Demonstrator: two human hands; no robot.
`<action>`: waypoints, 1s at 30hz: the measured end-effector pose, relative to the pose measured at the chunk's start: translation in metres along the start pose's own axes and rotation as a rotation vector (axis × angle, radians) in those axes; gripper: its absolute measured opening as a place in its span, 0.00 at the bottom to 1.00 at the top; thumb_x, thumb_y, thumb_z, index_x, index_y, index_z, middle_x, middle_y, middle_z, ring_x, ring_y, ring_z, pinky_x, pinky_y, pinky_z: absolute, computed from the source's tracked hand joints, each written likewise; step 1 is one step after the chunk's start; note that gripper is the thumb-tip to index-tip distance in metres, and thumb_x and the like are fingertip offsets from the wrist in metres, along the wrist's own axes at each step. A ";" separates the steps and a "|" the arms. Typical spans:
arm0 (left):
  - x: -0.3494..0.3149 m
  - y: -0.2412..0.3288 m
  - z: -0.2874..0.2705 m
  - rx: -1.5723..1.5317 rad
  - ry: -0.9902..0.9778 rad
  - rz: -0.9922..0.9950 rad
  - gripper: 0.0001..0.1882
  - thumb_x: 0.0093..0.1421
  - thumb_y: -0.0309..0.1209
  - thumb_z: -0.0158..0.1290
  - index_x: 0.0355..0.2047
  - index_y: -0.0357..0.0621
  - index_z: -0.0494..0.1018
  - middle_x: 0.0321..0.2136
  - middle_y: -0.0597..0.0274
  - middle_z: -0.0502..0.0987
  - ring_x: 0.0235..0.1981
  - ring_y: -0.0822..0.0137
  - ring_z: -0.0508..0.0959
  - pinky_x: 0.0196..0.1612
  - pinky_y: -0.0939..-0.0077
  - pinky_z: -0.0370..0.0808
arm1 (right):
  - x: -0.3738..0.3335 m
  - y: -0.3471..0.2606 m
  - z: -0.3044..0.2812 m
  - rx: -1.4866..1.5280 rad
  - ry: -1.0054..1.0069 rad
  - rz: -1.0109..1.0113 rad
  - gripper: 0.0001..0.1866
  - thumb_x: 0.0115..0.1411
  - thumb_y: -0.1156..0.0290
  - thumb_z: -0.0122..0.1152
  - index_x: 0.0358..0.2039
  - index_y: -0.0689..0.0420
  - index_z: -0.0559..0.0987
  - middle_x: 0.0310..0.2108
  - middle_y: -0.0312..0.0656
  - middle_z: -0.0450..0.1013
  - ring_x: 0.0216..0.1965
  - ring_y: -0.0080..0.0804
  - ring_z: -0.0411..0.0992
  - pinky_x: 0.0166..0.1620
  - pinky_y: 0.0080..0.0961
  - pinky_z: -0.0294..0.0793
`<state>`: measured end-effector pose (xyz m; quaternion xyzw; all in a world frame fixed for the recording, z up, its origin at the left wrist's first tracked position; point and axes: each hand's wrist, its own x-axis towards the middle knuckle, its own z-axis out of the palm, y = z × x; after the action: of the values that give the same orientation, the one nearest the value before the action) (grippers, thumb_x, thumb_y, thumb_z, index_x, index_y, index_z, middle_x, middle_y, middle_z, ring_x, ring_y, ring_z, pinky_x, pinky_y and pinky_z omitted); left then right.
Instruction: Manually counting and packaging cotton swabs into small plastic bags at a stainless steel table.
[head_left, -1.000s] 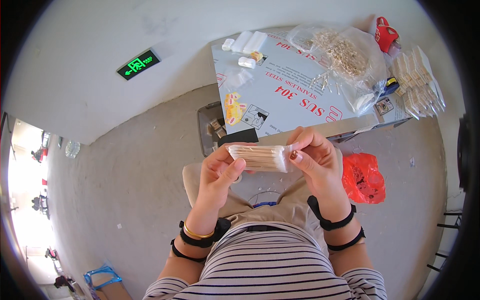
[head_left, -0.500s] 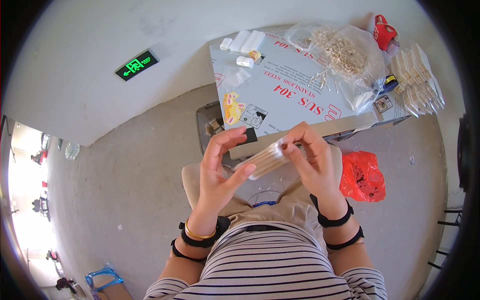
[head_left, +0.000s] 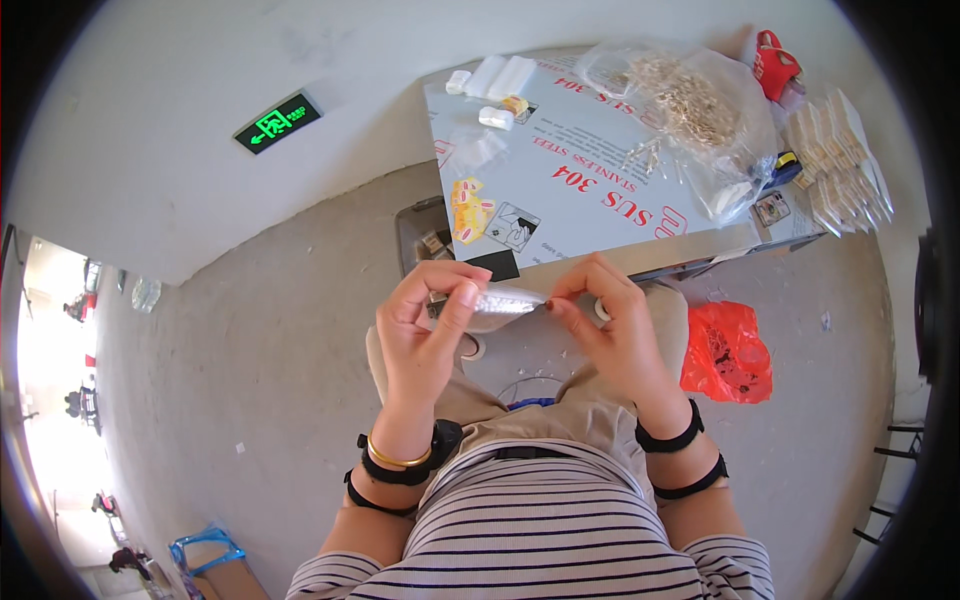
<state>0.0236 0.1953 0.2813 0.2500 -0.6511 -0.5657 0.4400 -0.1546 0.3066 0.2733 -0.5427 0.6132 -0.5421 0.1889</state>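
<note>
Above my lap, a small clear bag of cotton swabs [head_left: 503, 301] is stretched between my two hands, its white cotton tips showing through the plastic. My left hand [head_left: 418, 325] pinches one end of it between thumb and fingers. At the other end, the thumb and index finger of my right hand [head_left: 617, 325] close on the bag's edge. Beyond my hands stands a table with a pale blue printed cover [head_left: 570, 160]. On it lie a large clear bag of loose swabs [head_left: 695, 105] and several yellow-and-white labels [head_left: 470, 212].
Filled swab packets [head_left: 838, 165] line the table's right end, beside a red object [head_left: 773, 66]. White wrapped bundles [head_left: 500, 78] lie at the back left. A grey bin [head_left: 410, 235] stands at the table's left. A red plastic bag [head_left: 727, 352] is on the floor to my right.
The swab bag has turned, so its cotton tips now face me instead of the sticks' length. My left hand has closed from a loose hold into a pinch; both hands have lowered slightly.
</note>
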 end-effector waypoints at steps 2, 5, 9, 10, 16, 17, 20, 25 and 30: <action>0.001 -0.004 -0.003 -0.065 0.015 -0.009 0.06 0.65 0.28 0.57 0.33 0.36 0.77 0.36 0.59 0.82 0.40 0.72 0.78 0.47 0.77 0.72 | -0.002 0.006 0.000 0.016 0.008 0.029 0.05 0.56 0.80 0.65 0.31 0.61 0.78 0.30 0.40 0.71 0.32 0.34 0.70 0.37 0.26 0.69; 0.000 -0.013 -0.004 -0.178 0.041 -0.077 0.07 0.65 0.29 0.57 0.35 0.36 0.78 0.37 0.58 0.82 0.39 0.73 0.78 0.45 0.78 0.72 | 0.000 0.008 0.002 0.341 0.057 0.130 0.04 0.57 0.79 0.65 0.32 0.61 0.78 0.30 0.38 0.70 0.32 0.30 0.70 0.39 0.24 0.69; -0.008 -0.025 -0.001 -0.256 0.020 -0.166 0.08 0.65 0.30 0.57 0.37 0.36 0.78 0.38 0.58 0.82 0.39 0.74 0.78 0.45 0.79 0.73 | 0.004 0.001 0.006 0.214 -0.036 0.018 0.06 0.59 0.77 0.66 0.35 0.61 0.77 0.30 0.37 0.70 0.33 0.27 0.69 0.41 0.22 0.69; -0.009 -0.026 0.000 -0.291 0.004 -0.206 0.09 0.65 0.30 0.57 0.39 0.36 0.77 0.39 0.57 0.82 0.40 0.73 0.78 0.46 0.78 0.73 | 0.003 0.004 0.006 0.173 -0.092 0.019 0.07 0.59 0.77 0.65 0.36 0.61 0.77 0.30 0.38 0.71 0.33 0.26 0.69 0.41 0.21 0.69; -0.009 -0.024 0.010 0.113 -0.136 -0.020 0.22 0.56 0.30 0.67 0.49 0.37 0.74 0.39 0.65 0.81 0.43 0.74 0.78 0.49 0.78 0.72 | -0.002 0.020 0.006 0.553 -0.009 0.224 0.07 0.59 0.77 0.65 0.37 0.61 0.76 0.32 0.35 0.72 0.35 0.23 0.70 0.43 0.19 0.69; -0.010 -0.025 -0.002 0.178 -0.262 -0.141 0.22 0.52 0.28 0.69 0.46 0.38 0.76 0.38 0.67 0.80 0.42 0.75 0.78 0.49 0.78 0.72 | -0.002 0.021 0.004 0.553 -0.010 0.225 0.07 0.59 0.77 0.65 0.37 0.61 0.76 0.32 0.35 0.72 0.35 0.23 0.70 0.43 0.19 0.69; -0.014 -0.026 -0.008 0.110 -0.271 -0.244 0.18 0.52 0.24 0.67 0.43 0.40 0.77 0.38 0.66 0.81 0.42 0.74 0.78 0.48 0.76 0.74 | -0.002 0.020 0.001 0.424 -0.099 0.099 0.09 0.59 0.76 0.66 0.40 0.61 0.76 0.36 0.34 0.72 0.38 0.23 0.70 0.46 0.21 0.69; -0.009 -0.023 -0.007 0.221 -0.309 0.039 0.18 0.46 0.19 0.65 0.40 0.46 0.80 0.39 0.67 0.82 0.40 0.67 0.79 0.45 0.72 0.75 | 0.002 0.010 0.008 0.591 -0.340 0.092 0.26 0.57 0.74 0.70 0.56 0.59 0.72 0.52 0.39 0.71 0.53 0.28 0.69 0.58 0.29 0.66; -0.006 -0.012 -0.009 0.544 -0.306 0.453 0.22 0.39 0.19 0.65 0.36 0.57 0.82 0.42 0.73 0.80 0.42 0.62 0.74 0.48 0.68 0.72 | 0.000 0.005 0.009 0.651 -0.444 0.153 0.38 0.52 0.71 0.74 0.62 0.61 0.68 0.56 0.42 0.70 0.59 0.30 0.67 0.63 0.32 0.63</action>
<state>0.0318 0.1930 0.2677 0.1203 -0.8742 -0.2914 0.3693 -0.1493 0.3013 0.2659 -0.5113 0.3922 -0.5619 0.5186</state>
